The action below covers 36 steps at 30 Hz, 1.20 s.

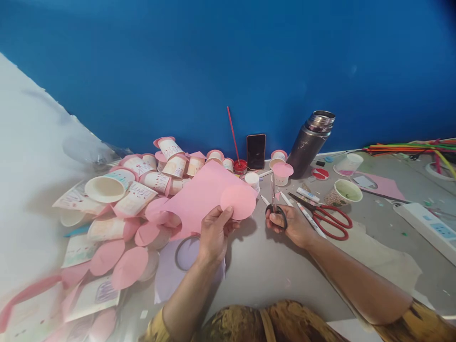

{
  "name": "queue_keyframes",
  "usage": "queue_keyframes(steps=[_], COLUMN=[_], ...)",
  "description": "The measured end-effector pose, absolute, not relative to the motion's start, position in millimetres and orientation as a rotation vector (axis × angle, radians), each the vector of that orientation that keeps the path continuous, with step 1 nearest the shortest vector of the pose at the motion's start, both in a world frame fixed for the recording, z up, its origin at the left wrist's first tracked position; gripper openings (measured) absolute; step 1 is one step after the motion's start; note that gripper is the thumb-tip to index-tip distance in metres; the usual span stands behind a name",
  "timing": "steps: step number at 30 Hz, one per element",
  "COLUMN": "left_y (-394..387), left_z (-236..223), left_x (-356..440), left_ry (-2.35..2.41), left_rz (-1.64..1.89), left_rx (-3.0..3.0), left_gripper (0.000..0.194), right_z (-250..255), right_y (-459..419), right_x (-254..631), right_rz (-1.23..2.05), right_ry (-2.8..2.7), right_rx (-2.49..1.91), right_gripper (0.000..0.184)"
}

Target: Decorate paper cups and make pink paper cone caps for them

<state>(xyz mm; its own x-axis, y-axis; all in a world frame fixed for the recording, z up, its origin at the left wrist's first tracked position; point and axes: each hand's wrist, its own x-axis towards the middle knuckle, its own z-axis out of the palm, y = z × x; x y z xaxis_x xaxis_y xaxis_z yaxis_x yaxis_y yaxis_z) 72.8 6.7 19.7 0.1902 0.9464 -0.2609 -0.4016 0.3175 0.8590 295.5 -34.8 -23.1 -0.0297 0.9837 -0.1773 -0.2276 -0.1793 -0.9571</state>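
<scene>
Between the thumb and fingers of my left hand (216, 231) is a round pink paper disc (239, 201), held up over the table. Behind the disc lies a larger sheet of pink paper (203, 192), partly resting against paper cups. My right hand (287, 223) has its fingers through the black handles of a small pair of scissors (274, 190), blades pointing away from me. The scissors are apart from the disc. Under my left forearm, a dark ring (178, 251) lies on a lilac sheet (166, 270).
Many decorated paper cups with pink discs (138, 197) are heaped at left. Behind stand a phone (256, 152) and a dark flask (309, 145). Red-handled scissors (331, 218), a green-lined cup (345, 192) and a power strip (432, 228) lie at right. A blue wall (199, 61) rises behind.
</scene>
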Motion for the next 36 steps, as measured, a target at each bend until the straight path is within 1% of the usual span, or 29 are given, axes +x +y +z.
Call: queue_keyframes(steps=[4,9,16,21,28,33,36], left_y=[6.5,2.6,-13.4,-17.6,-18.0,-18.6,-19.5], left_z=[17.1,19.3,21.8,25.9,29.7,30.4,29.4], left_x=[76.9,84.4,96.5,101.6,98.1,95.0,93.7], left_ry=[0.904,0.895,0.852,0.837,0.760,0.801,0.816], left_rz=[1.142,1.137,1.139,1.118,1.033,0.969,0.952], left_rx=[0.651,0.506,0.449,0.426,0.517,0.582,0.612], left_gripper=[0.037,0.042,0.033,0.032,0.027,0.039,0.040], right_z=[-22.7,-21.8,-9.8,-8.3,-7.8,-4.6,-5.3], right_y=[-37.0,-42.5,-53.4,-57.2,-55.4,-54.3,-54.1], right_x=[291.2,280.9,265.0,259.0,263.2,268.5,270.9], right_rz=[1.477,1.506,1.521,1.581,1.561,1.530,1.529], right_ry=[-0.992,-1.049,-1.160,-1.160,-1.120,-1.065,-1.013], right_rx=[-1.140,-1.109,-1.064,-1.055,-1.024,-1.028,-1.011], right_gripper=[0.059,0.066,0.076,0.074,0.072,0.075,0.073])
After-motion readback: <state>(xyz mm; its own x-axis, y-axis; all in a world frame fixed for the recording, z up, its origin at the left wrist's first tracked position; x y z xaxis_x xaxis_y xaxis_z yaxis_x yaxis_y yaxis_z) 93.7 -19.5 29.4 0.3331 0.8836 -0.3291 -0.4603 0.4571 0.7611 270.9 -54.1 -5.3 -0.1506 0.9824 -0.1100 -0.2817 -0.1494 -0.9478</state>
